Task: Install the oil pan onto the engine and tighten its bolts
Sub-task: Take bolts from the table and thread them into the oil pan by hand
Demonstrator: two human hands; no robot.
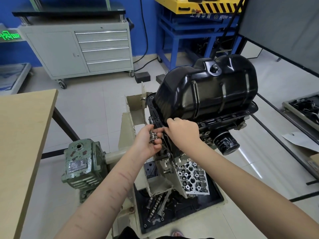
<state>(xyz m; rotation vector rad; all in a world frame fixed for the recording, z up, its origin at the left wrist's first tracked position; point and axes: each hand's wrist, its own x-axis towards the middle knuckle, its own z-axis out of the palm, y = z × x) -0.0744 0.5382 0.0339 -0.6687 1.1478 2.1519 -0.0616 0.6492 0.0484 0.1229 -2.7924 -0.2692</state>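
Oil pan [207,90], glossy black, sits on the engine [222,125], which is mounted on a beige stand [131,128] at centre frame. Pan flange lies along the block's edge; several bolt heads visible along the near-right flange run. Drain plug [214,68] on the far top face of the pan.

L hand [149,141]: grip cupped and curled round a small handful of silver bolts [152,135], palm up, just near-left of the pan's near-left corner.

R hand [183,131]: fingers curled down onto the near-left flange corner, thumb side close to the L hand. Seems to be pinching smth small at the flange, but I can't tell what — fingertips hidden by the knuckles. R grip clenched; contents unconfirmed.

Oil filter [226,143] hangs off the engine's near-right side, below the flange. Cylinder head [193,176] lies in the stand's base tray, near side, w/ a camshaft [153,207] beside it to the left. Green gearbox [82,166] on the stand's left. Wooden desk [20,135] at left edge. Grey drawer cabinet [82,50] far left; blue frame w/ yellow unit [198,23] far right.
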